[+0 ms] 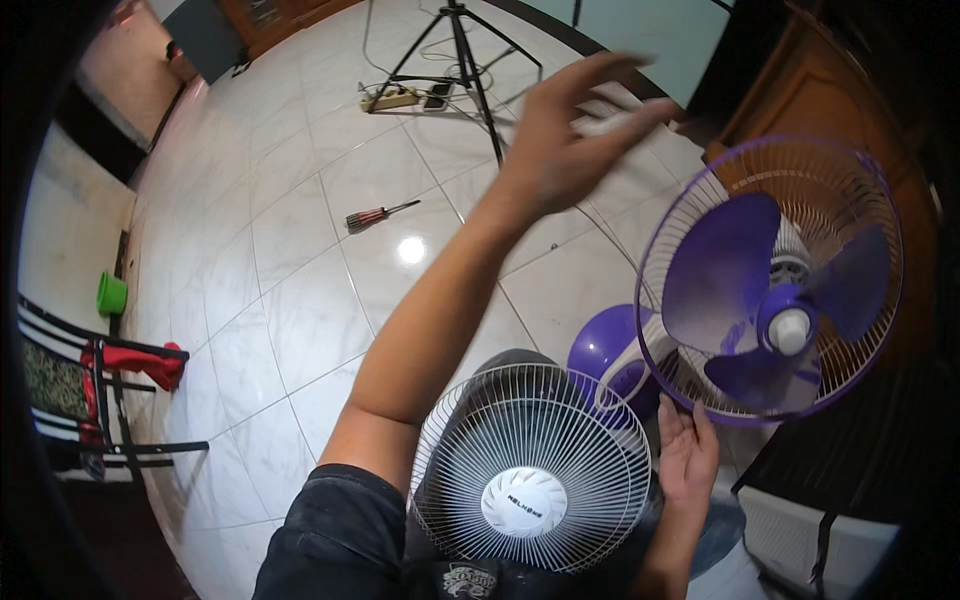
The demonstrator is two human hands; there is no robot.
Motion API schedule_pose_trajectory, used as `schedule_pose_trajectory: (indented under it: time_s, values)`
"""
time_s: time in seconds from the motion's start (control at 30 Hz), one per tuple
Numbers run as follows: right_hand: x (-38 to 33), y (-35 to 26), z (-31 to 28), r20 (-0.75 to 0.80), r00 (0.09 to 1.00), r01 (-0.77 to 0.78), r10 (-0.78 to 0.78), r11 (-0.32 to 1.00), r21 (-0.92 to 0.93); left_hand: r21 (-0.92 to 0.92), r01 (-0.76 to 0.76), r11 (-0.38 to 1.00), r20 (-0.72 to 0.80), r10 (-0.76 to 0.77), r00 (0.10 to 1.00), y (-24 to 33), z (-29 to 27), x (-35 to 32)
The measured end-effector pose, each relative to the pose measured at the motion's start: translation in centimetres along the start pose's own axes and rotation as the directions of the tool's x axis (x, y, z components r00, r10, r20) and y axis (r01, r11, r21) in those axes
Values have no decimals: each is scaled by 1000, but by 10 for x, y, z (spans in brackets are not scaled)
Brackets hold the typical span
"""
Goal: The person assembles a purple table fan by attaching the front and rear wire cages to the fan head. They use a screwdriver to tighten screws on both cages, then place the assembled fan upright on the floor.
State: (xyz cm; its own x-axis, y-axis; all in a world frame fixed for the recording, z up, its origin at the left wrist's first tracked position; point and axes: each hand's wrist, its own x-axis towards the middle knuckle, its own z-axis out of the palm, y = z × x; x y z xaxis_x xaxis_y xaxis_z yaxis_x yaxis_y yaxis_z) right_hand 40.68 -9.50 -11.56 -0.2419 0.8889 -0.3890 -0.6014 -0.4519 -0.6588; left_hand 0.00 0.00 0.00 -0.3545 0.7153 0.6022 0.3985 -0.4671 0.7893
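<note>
A purple and white electric fan (pixel 715 275) stands at the right with its front uncovered, so its purple blades and white centre knob show. Its loose front grille (pixel 524 503), white wire with a round centre cap, rests on my lap. My left hand (pixel 570 145) is raised above the floor to the left of the fan, fingers apart and holding nothing, slightly blurred. Close below the fan's purple rim is my right hand (pixel 687 455), palm up with fingers stretched out; whether its fingertips touch the rim I cannot tell. The purple fan base (pixel 600 335) shows partly behind the grille.
A screwdriver (pixel 382 215) lies on the white tiled floor (pixel 290 280). Further off, a black tripod (pixel 462 50) stands over a power strip (pixel 390 98) and cables. At the left are a dark metal chair (pixel 125 390) with red cloth and a green tub (pixel 111 293). Wooden furniture (pixel 810 85) stands behind the fan.
</note>
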Motion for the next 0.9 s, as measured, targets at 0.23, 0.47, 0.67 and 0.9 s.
schedule_pose_trajectory:
  time_s: [0.23, 0.47, 0.67, 0.9]
  values:
    - [-22, 10, 3, 10, 998, -63, 64, 996, -62, 892, 287, 348, -222, -213, 951, -341, -245, -128]
    - [-52, -17, -5, 48, 989, 147, -143, 985, -91, 942, 318, 108, -238, -452, 859, -402, -319, -247]
    - [-63, -44, -33, -260, 737, 503, -624, 763, -406, 976, 209, -67, -219, -369, 903, -273, -311, -250]
    - [-129, -37, 24, 255, 680, 602, -687, 325, -729, 34, 203, 979, -14, -203, 979, -33, -148, -175]
